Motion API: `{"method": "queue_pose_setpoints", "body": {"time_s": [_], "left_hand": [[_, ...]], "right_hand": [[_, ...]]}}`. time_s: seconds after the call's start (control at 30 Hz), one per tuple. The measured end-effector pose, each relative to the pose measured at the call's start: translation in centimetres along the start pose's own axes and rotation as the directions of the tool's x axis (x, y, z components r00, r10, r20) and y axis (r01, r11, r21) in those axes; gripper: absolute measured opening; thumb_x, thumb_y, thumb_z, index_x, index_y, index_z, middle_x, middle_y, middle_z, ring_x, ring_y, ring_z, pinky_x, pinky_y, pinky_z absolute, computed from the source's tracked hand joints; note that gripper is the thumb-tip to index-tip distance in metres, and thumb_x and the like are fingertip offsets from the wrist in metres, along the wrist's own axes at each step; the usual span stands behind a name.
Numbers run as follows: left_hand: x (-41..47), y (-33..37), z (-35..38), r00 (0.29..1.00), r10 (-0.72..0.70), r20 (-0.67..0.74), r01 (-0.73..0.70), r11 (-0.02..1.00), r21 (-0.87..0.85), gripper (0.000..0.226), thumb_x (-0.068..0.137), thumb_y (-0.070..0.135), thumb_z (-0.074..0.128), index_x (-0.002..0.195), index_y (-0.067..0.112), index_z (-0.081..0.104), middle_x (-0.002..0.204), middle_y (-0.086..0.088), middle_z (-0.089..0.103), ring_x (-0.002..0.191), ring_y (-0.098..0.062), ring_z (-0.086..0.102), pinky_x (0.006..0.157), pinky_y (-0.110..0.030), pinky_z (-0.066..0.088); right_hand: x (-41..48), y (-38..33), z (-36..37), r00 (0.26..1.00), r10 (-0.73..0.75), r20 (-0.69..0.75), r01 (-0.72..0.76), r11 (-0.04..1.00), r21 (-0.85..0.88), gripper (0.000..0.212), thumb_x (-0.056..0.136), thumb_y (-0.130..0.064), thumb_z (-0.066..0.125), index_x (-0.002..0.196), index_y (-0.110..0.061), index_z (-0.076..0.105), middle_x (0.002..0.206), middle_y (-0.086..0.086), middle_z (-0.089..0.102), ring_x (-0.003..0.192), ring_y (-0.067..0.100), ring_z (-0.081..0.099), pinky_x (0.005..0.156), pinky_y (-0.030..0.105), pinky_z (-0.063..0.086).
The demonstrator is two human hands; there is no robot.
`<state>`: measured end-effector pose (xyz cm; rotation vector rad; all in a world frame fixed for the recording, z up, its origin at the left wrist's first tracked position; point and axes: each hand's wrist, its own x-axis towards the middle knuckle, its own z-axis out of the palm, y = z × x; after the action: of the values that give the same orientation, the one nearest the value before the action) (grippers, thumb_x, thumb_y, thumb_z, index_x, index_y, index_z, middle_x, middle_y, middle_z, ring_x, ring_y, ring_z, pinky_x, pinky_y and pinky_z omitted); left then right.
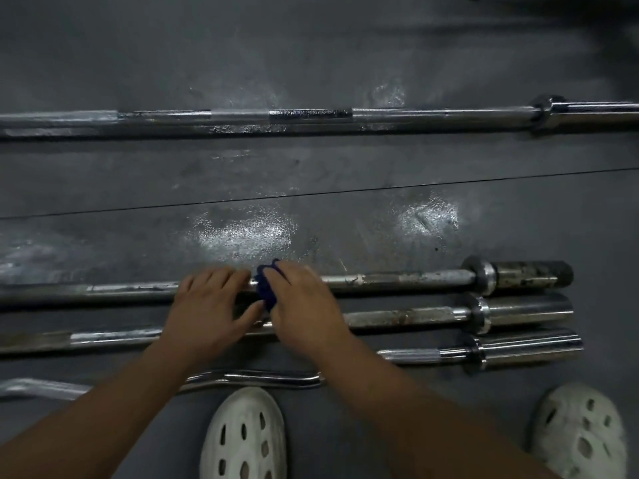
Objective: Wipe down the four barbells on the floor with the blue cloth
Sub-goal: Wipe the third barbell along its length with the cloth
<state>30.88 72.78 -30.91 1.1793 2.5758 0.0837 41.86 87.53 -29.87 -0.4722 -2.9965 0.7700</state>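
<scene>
Head cam: person crouched over the floor (311, 181), four bars laid out, all running L-R across the view. Far barbell (415, 114) sits well apart up top. The other three are bunched near the feet: rusty barbell (415, 279), second barbell (415, 316) just beside it, then the curl bar (259, 376) closest in.

Action's on the rusty one, approx mid-shaft. R hand (301, 302) is bunched round the blue cloth (264, 288), pressing it on the shaft, w/ the cloth poking out on the thumb side. L hand (211, 302) lies right next to it, fingers (214, 276) spread and draped over the same bar, thumb out toward the second barbell; it's bracing, not pinching anything.

Key relation: the bar's long axis goes straight L-R, w/ the cloth between the two hands. Blotchy shaft runs rightward to the collar (484, 275), and the R hand is nearer that end. So prob. the next stroke slides along the axis, not across it. Risk: bar may roll if the L hand lifts.

White clogs (242, 433) at bottom edge.
</scene>
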Motion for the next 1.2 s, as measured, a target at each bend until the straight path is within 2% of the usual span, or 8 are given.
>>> {"method": "queue_pose_setpoints", "body": {"time_s": [0.07, 0.17, 0.3, 0.43, 0.57, 0.73, 0.87, 1.2], "left_hand": [[-0.6, -0.1, 0.2, 1.000, -0.005, -0.020, 0.004, 1.000, -0.023, 0.056, 0.085, 0.067, 0.039, 0.121, 0.029, 0.059, 0.115, 0.003, 0.064, 0.102, -0.025, 0.058, 0.091, -0.042, 0.040], [-0.9, -0.1, 0.5, 0.999, -0.008, -0.047, 0.006, 0.998, -0.055, 0.053, 0.086, 0.066, 0.041, 0.121, 0.031, 0.059, 0.117, 0.005, 0.063, 0.104, -0.025, 0.057, 0.093, -0.042, 0.039], [0.4, -0.5, 0.7, 1.000, 0.004, -0.010, -0.004, 0.998, -0.059, 0.054, 0.086, 0.070, 0.038, 0.116, 0.029, 0.058, 0.106, 0.005, 0.061, 0.099, -0.024, 0.056, 0.090, -0.041, 0.043], [0.5, 0.1, 1.4, 0.998, 0.058, 0.015, -0.058, 0.998, -0.019, 0.069, 0.087, 0.075, 0.035, 0.129, 0.023, 0.053, 0.123, -0.002, 0.061, 0.113, -0.027, 0.056, 0.103, -0.046, 0.038], [0.1, -0.4, 1.6, 0.995, 0.088, 0.037, -0.089, 0.996, 0.011, 0.077, 0.089, 0.073, 0.034, 0.141, 0.018, 0.047, 0.142, -0.004, 0.053, 0.133, -0.025, 0.044, 0.114, -0.050, 0.031], [0.5, 0.7, 0.8, 0.995, 0.066, 0.081, -0.066, 0.998, -0.002, 0.090, 0.089, 0.078, 0.017, 0.151, 0.017, 0.037, 0.157, -0.005, 0.037, 0.145, -0.024, 0.033, 0.118, -0.049, 0.022], [2.3, 2.5, -2.5, 0.993, 0.103, -0.064, -0.105, 0.994, -0.026, 0.088, 0.091, 0.076, 0.020, 0.155, 0.016, 0.029, 0.162, -0.006, 0.026, 0.149, -0.024, 0.023, 0.120, -0.049, 0.018], [4.4, 7.7, -15.2, 0.930, 0.194, -0.311, -0.155, 0.977, 0.146, 0.089, 0.090, 0.077, 0.023, 0.159, 0.021, 0.012, 0.167, -0.004, 0.006, 0.153, -0.023, 0.003, 0.122, -0.049, 0.011]], "right_hand": [[0.0, 1.6, -0.8, 0.999, -0.031, 0.037, 0.034, 0.997, -0.066, 0.050, 0.072, -0.013, 0.057, 0.122, -0.012, 0.059, 0.118, 0.008, 0.061, 0.101, 0.028, 0.055, 0.096, 0.038, 0.042], [-2.3, 5.5, -1.1, 0.976, 0.157, -0.149, -0.156, 0.988, 0.019, 0.047, 0.070, -0.012, 0.042, 0.111, -0.014, 0.065, 0.106, 0.005, 0.067, 0.090, 0.028, 0.058, 0.085, 0.038, 0.048], [-4.0, 4.9, 0.1, 0.883, 0.402, -0.240, -0.396, 0.915, 0.076, 0.050, 0.072, -0.011, 0.047, 0.121, -0.011, 0.060, 0.122, 0.006, 0.060, 0.109, 0.024, 0.051, 0.101, 0.047, 0.042], [-2.3, 1.6, 1.2, 0.979, 0.175, -0.101, -0.175, 0.985, 0.012, 0.054, 0.083, -0.037, 0.056, 0.131, -0.012, 0.052, 0.133, 0.008, 0.050, 0.122, 0.026, 0.044, 0.111, 0.041, 0.033], [-1.9, 4.5, 0.2, 0.998, 0.063, -0.029, -0.063, 0.998, -0.005, 0.046, 0.083, -0.014, 0.063, 0.129, -0.011, 0.056, 0.126, 0.008, 0.058, 0.106, 0.028, 0.055, 0.099, 0.042, 0.046], [-1.2, 2.5, -1.7, 0.995, -0.005, 0.104, -0.020, 0.970, 0.241, 0.045, 0.076, 0.001, 0.051, 0.117, -0.014, 0.063, 0.118, 0.006, 0.061, 0.104, 0.027, 0.058, 0.090, 0.036, 0.049], [-0.2, 3.4, -5.8, 0.976, 0.175, -0.129, -0.097, 0.881, 0.462, 0.046, 0.078, 0.004, 0.047, 0.115, -0.018, 0.063, 0.116, -0.004, 0.060, 0.102, 0.012, 0.057, 0.091, 0.026, 0.047], [1.7, 4.1, -17.2, 0.918, 0.070, -0.391, 0.021, 0.974, 0.226, 0.044, 0.084, -0.006, 0.044, 0.123, -0.020, 0.060, 0.124, -0.004, 0.053, 0.109, 0.022, 0.054, 0.083, 0.042, 0.054]]}}
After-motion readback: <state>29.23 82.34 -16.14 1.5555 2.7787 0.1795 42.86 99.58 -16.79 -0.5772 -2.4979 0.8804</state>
